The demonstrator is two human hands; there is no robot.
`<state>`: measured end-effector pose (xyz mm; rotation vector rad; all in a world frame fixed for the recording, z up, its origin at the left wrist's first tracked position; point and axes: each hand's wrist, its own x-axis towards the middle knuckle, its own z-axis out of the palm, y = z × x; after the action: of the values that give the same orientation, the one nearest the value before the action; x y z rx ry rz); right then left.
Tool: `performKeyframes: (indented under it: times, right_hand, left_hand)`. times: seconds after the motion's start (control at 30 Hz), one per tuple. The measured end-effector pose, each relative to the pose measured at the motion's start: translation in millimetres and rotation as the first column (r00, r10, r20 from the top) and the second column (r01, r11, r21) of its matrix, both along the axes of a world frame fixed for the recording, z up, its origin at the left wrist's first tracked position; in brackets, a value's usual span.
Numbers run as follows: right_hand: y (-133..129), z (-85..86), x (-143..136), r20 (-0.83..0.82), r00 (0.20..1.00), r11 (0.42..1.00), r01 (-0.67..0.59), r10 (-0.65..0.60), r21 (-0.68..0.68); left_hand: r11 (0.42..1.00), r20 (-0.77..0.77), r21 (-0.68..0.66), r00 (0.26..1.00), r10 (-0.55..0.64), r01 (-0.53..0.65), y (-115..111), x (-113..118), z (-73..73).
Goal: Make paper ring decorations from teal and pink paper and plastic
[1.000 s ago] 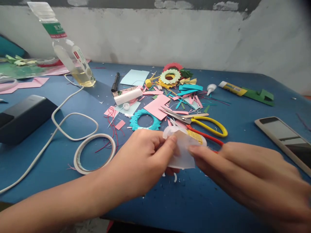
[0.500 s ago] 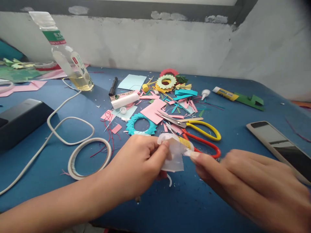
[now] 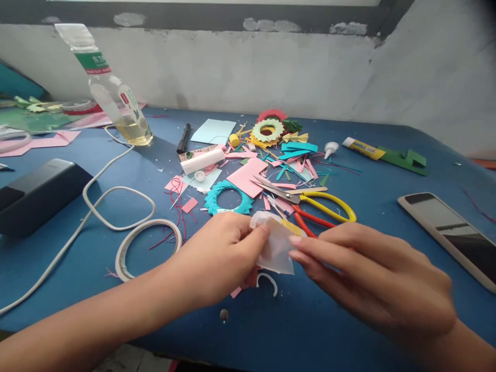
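A translucent white plastic piece (image 3: 277, 250) with a curled rim and a yellow patch is pinched between the thumb and fingers of my left hand (image 3: 225, 253). The fingertips of my right hand (image 3: 380, 279) close on its right edge. Just beyond lie scissors (image 3: 284, 193) with one yellow and one red handle; my right hand partly hides the red one. A turquoise folded-paper ring (image 3: 210, 199) lies behind my left hand. Below the plastic, a curved white strip (image 3: 275, 285) rests on the table, close to a bit of pink paper (image 3: 236, 293).
Paper scraps, pink paper (image 3: 248, 177) and folded rings (image 3: 279, 126) lie behind the hands. A tape roll (image 3: 121, 253), white cable (image 3: 87, 194), dark device (image 3: 50, 183) and bottle (image 3: 98, 95) are left. Right are a phone (image 3: 449, 227) and a yellow tube (image 3: 364, 149).
My right hand has shifted left along the plastic piece, and its fingers have bent. More of the curved white strip and pink paper under the left hand now shows. The view has shifted slightly.
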<state>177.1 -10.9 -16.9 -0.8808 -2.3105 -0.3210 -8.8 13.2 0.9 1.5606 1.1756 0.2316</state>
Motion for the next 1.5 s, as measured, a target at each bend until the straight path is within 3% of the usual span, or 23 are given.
performKeyframes:
  times: [0.07,0.23,0.37,0.47,0.57,0.73,0.83,1.0,1.17,1.23,1.3,1.4,1.5]
  right_hand:
    - [-1,0.0,-3,-0.064,0.995,0.997,0.076,-0.075,0.010]
    - [-1,-4.8,-7,-0.063,0.987,0.988,0.150,-0.148,0.033]
    - [2,-1.8,-7,-0.181,0.964,0.971,0.165,-0.195,-0.171]
    - [3,3.7,-6,-0.285,0.927,0.902,0.108,-0.243,-0.418]
    - [5,7.4,-3,-0.355,0.888,0.787,0.012,-0.291,-0.616]
    - [8,7.0,0,-0.420,0.832,0.592,-0.143,-0.362,-0.793]
    - [8,7.2,-1,-0.432,0.817,0.579,-0.153,-0.381,-0.801]
    - [5,8.1,-8,-0.375,0.875,0.568,-0.149,-0.305,-0.809]
    - [1,2.1,-11,-0.373,0.861,0.618,-0.090,-0.346,-0.781]
    - [0,-0.3,-9,-0.365,0.871,0.703,-0.033,-0.328,-0.711]
    - [-1,-1.8,-7,-0.315,0.912,0.831,0.048,-0.263,-0.555]
    - [-4,-2.4,-2,-0.195,0.964,0.958,0.127,-0.180,-0.256]
    - [-7,-1.3,0,-0.162,0.974,0.981,0.136,-0.158,-0.140]
  left_hand:
    - [0.999,-0.005,0.033,0.999,-0.043,0.043,0,1,-0.4]
    - [0.960,-0.026,0.271,0.998,-0.057,0.062,-2,4,-3.7]
    - [0.940,-0.046,0.334,0.998,-0.049,0.062,-2,5,-3.8]
    - [0.957,-0.043,0.275,0.995,-0.087,0.096,-2,4,-1.0]
    - [0.980,-0.003,0.162,0.993,-0.117,0.116,-2,2,2.5]
    - [0.996,0.113,-0.019,0.990,-0.084,0.086,-2,2,1.1]
    - [0.999,0.147,-0.005,0.989,-0.031,0.032,-1,3,-3.0]
    - [0.972,0.220,0.205,0.973,0.071,-0.117,2,4,-4.8]
    - [0.984,0.256,0.115,0.961,0.104,-0.137,3,4,-1.0]
    - [0.992,0.286,0.059,0.954,0.092,-0.113,2,3,0.5]
    - [0.994,0.298,0.042,0.951,0.079,-0.096,1,2,1.3]
    - [0.992,0.277,0.107,0.960,0.038,-0.070,0,0,0.9]
    - [0.951,0.227,0.300,0.974,-0.002,-0.068,0,-1,0.3]
